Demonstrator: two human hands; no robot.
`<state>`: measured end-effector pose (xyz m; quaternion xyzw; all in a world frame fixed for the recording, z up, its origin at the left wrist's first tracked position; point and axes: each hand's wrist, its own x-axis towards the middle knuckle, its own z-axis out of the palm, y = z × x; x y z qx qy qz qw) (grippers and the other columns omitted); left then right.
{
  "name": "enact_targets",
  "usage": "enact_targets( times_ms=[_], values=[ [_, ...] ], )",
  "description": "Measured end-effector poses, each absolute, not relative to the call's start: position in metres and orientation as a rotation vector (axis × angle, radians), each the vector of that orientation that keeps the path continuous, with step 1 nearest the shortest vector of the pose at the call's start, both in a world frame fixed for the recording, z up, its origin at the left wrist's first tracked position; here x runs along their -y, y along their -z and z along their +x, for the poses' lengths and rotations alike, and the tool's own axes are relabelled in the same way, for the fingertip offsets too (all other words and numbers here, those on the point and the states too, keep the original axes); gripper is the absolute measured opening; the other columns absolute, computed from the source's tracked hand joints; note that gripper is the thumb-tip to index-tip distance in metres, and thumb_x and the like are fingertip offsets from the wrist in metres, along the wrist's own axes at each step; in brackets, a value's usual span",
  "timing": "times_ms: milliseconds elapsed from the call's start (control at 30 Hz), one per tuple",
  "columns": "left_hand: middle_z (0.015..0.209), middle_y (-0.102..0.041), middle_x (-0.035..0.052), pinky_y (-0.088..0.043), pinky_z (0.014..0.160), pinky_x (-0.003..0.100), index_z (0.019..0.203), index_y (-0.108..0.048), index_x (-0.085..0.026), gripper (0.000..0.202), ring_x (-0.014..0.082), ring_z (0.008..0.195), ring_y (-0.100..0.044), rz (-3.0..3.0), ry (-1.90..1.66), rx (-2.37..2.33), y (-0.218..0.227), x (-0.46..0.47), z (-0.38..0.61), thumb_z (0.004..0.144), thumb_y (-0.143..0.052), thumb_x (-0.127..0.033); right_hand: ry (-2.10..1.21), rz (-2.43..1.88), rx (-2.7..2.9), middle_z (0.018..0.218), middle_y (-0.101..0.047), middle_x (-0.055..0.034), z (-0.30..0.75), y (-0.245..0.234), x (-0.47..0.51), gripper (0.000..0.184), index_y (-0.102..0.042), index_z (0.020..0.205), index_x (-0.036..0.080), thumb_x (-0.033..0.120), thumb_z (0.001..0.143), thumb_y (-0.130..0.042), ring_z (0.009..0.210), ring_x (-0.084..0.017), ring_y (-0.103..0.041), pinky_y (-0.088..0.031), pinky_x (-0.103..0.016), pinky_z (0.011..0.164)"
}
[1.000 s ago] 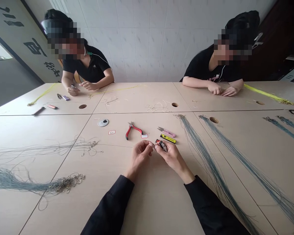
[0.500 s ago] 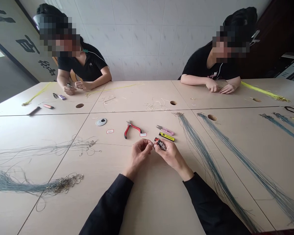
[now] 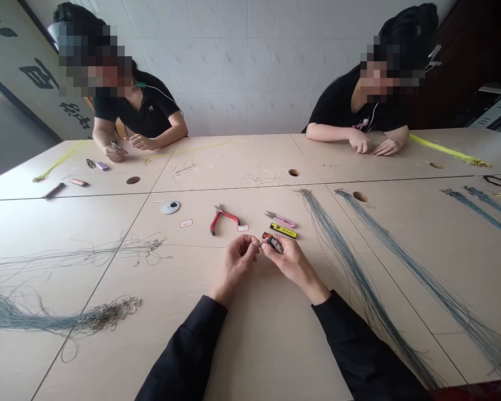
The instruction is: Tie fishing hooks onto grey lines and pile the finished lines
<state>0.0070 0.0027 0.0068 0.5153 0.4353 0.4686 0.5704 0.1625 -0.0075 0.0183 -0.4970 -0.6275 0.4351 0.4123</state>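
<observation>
My right hand (image 3: 292,262) grips a small black lighter with a red end (image 3: 274,244) between thumb and fingers. My left hand (image 3: 236,264) is pinched closed right beside it, fingertips almost touching the lighter. Anything in that pinch is too fine to see. Just beyond my hands lie red-handled pliers (image 3: 223,220), pink thread snips (image 3: 280,220), a yellow-and-black box cutter (image 3: 283,230) and a small white tag (image 3: 242,228). A round white disc (image 3: 170,207) rests further left.
Long bundles of grey-blue line (image 3: 361,278) run down the table on my right, and a hooked bundle (image 3: 45,320) lies on my left. Two co-workers (image 3: 150,114) (image 3: 359,117) sit across the table, working with their hands, near yellow line and small tools.
My hands have hardly moved and still hold the same pinch. The whole scene has drifted slightly up and left in the view, as the head camera shifted.
</observation>
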Motion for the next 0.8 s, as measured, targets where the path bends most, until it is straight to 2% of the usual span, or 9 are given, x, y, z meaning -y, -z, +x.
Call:
enact_targets(
  times_ms=[333,533,800],
  values=[
    [0.074,-0.049,-0.0017,-0.039,0.06,0.022,0.089,-0.054,-0.017,0.032,0.0103,0.064,-0.045,1.376,-1.078,-1.031,-0.003,0.003,0.008,0.093,-0.055,-0.049,-1.004,-1.322,1.567,0.066,-0.045,0.0018,0.164,-0.017,0.007,0.025,-0.059,0.078,0.019,0.04,0.091,-0.055,0.063,-0.014,-0.04,-0.034,-0.028,0.06],
    [0.073,-0.052,-0.0011,-0.036,0.058,0.023,0.09,-0.058,-0.016,0.026,0.0109,0.062,-0.043,1.524,-1.086,-1.143,0.003,0.004,0.009,0.095,-0.053,-0.041,-0.995,-1.325,1.571,0.063,-0.039,0.0032,0.165,-0.02,0.007,0.029,-0.044,0.068,0.021,0.037,0.089,-0.056,0.06,-0.013,-0.035,-0.031,-0.027,0.057],
    [0.08,-0.062,0.0009,-0.038,0.062,0.023,0.089,-0.061,-0.017,0.018,0.0113,0.066,-0.048,1.69,-1.107,-1.198,0.005,0.004,0.009,0.094,-0.054,-0.032,-0.983,-1.355,1.576,0.066,-0.046,0.0022,0.168,-0.015,0.005,0.02,-0.051,0.071,0.019,0.032,0.085,-0.058,0.063,-0.013,-0.042,-0.035,-0.026,0.059]
  ],
)
